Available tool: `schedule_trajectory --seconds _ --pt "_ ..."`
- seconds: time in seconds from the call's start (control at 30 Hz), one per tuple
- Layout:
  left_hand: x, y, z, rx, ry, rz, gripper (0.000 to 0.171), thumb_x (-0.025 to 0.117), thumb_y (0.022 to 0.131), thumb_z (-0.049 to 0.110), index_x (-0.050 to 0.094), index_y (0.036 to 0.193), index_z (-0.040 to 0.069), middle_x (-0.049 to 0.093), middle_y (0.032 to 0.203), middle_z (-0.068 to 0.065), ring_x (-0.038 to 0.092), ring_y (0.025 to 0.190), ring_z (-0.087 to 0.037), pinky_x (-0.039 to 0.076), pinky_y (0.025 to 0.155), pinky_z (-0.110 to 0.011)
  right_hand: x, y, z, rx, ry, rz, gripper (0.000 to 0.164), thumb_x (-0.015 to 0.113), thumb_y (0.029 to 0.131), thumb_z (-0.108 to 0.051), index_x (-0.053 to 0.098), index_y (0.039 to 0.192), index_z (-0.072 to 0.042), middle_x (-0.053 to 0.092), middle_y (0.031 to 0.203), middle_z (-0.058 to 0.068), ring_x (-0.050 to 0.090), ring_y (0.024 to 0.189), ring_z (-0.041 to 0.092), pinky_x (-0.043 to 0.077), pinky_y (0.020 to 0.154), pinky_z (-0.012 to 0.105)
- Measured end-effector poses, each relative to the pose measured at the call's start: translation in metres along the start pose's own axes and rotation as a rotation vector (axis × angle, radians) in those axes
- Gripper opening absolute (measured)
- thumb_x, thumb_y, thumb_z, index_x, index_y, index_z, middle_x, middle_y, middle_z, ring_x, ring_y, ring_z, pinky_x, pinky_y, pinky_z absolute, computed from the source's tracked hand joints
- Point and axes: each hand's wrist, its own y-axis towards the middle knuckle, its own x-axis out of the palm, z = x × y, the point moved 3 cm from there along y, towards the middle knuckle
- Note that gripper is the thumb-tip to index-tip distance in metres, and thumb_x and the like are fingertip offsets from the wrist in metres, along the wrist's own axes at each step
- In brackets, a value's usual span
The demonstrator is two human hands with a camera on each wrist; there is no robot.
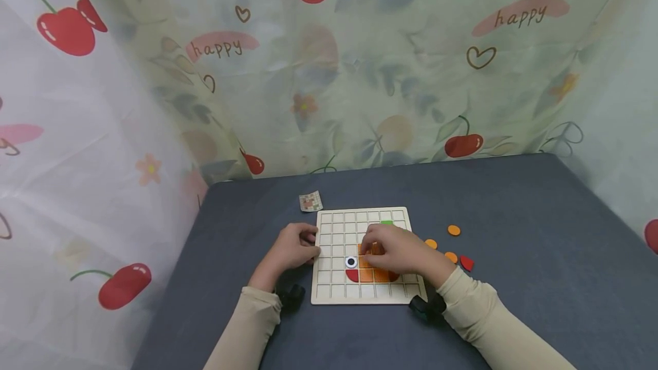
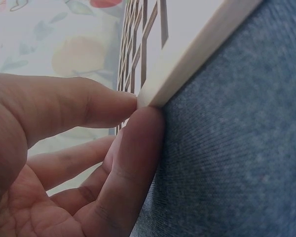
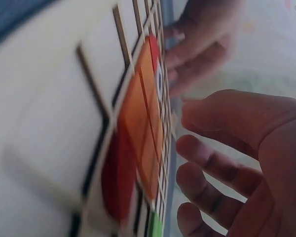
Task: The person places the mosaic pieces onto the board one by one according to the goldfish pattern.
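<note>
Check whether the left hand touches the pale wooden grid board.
Touching. The left wrist view shows the left hand pinching the board at its edge between thumb and finger.

The lowercase word "happy" can be read twice, in brown, on the patterned cloth (image 1: 360,33) hanging behind the board (image 1: 329,296). One stands on a pink stripe (image 1: 222,46) up behind the board and to its left, the other on a second pink stripe (image 1: 521,15) behind the board and to its right. Brown heart signs (image 1: 481,57) also stand behind the board. The card (image 1: 311,201) by the board's far left corner has print too small to read.
</note>
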Motion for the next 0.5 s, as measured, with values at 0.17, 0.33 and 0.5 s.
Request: schedule_trajectory --seconds 0.17,0.33,0.5 --pt "0.000 0.000 -0.001 0.005 -0.008 0.000 0.050 0.076 0.088 0.000 0.066 0.137 -0.004 0.067 0.109 -0.017 0.069 0.071 -0.018 0.066 0.063 -0.035 -0.020 -0.020 0.020 0.017 0.065 0.046 0.008 0.075 0.096 -0.013 0.081 0.101 -0.016 0.067 0.097 -0.007 0.055 0.074 0.005 0.053 0.066 0.023" --pt "0.001 0.000 -0.001 0.005 0.000 0.005 0.050 0.076 0.088 0.001 0.066 0.137 -0.004 0.067 0.109 -0.017 0.070 0.071 -0.017 0.065 0.063 -0.034 -0.038 -0.043 0.040 0.085 0.099 0.088 0.010 0.076 0.097 -0.013 0.081 0.106 -0.013 0.067 0.099 -0.005 0.056 0.074 0.009 0.052 0.063 0.023" --pt "0.002 -0.001 0.000 0.004 -0.004 -0.002 0.052 0.075 0.087 0.001 0.064 0.138 -0.005 0.067 0.109 -0.017 0.070 0.074 -0.018 0.066 0.063 -0.033 -0.052 -0.065 0.057 0.161 0.104 0.104 0.012 0.075 0.098 -0.014 0.079 0.110 -0.014 0.067 0.101 -0.005 0.058 0.073 0.010 0.054 0.060 0.025"
